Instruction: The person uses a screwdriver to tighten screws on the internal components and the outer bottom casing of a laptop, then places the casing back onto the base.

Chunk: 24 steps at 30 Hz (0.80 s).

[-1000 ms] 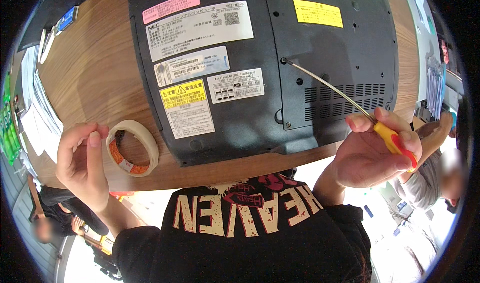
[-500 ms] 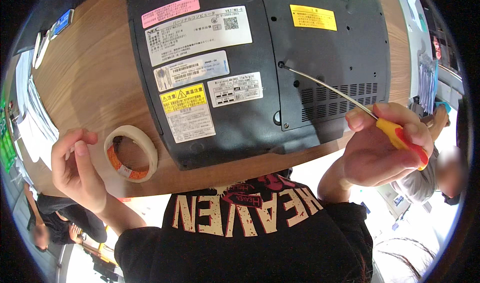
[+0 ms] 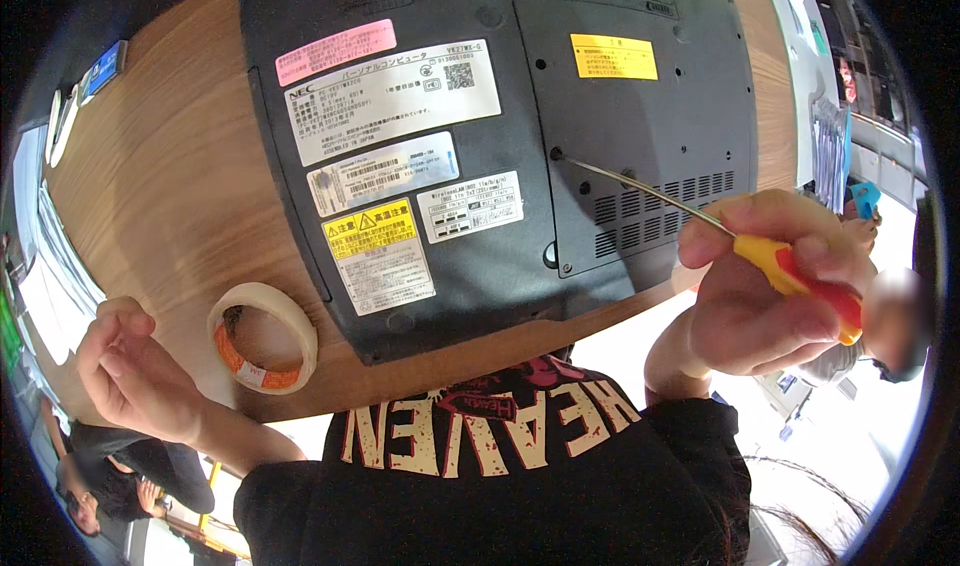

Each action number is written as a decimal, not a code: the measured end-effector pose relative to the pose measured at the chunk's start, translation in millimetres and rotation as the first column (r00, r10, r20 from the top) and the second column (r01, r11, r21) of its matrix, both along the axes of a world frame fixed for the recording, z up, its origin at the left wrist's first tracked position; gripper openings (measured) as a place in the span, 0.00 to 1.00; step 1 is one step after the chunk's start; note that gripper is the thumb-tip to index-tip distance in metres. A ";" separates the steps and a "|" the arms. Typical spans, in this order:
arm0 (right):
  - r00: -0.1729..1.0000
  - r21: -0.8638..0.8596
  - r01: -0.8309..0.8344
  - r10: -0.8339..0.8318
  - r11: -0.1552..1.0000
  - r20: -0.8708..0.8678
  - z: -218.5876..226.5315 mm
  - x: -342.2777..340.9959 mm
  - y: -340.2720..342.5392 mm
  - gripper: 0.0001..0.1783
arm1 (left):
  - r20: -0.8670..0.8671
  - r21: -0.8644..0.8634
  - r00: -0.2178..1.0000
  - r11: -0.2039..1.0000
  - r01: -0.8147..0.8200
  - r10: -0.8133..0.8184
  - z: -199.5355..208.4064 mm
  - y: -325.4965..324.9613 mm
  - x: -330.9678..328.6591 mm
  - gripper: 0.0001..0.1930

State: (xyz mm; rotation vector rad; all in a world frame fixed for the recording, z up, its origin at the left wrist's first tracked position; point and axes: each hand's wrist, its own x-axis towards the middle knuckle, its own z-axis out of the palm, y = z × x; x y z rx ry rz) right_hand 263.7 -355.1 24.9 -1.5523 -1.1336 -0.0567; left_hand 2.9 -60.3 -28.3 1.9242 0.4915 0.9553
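Note:
A black laptop [image 3: 480,296] lies upside down on the wooden table, its labelled underside facing up. My right hand [image 3: 765,306] is closed round the yellow and red handle of a screwdriver [image 3: 690,211]. The screwdriver's thin metal shaft slants left across a vented cover panel [image 3: 630,106]; its tip meets a screw hole at the panel's left edge. Whether the tip sits in a screw is too small to tell. Over the table's near left edge, my left hand [image 3: 140,376] hovers empty, fingers loosely curled. Beside it stands a roll of cream tape [image 3: 308,341], apart from the hand.
The wooden table [image 3: 190,166] extends left of the laptop, with its edge close to me. Papers [image 3: 60,236] lie along the far left, below a small blue box [image 3: 108,66]. Other people [image 3: 130,481] are at lower left and at the right rim.
My left hand has drifted left and down, away from the tape roll. The right hand has shifted slightly, with the screwdriver tip still at the same hole. The whole view has moved a little.

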 end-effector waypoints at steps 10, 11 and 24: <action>1.000 -0.011 0.013 -0.013 1.000 0.008 2.0 7.6 4.9 0.19 | -0.002 0.020 1.000 1.000 0.001 -0.001 -4.9 -0.5 0.0 0.14; 1.000 -0.014 0.018 -0.018 1.000 0.009 2.1 7.7 5.2 0.19 | -0.005 0.017 1.000 1.000 0.000 0.001 -4.8 0.5 -0.2 0.14; 1.000 -0.008 0.027 -0.026 1.000 0.007 0.4 13.9 6.8 0.19 | 0.006 0.007 1.000 1.000 0.013 -0.013 -6.6 0.5 -0.9 0.14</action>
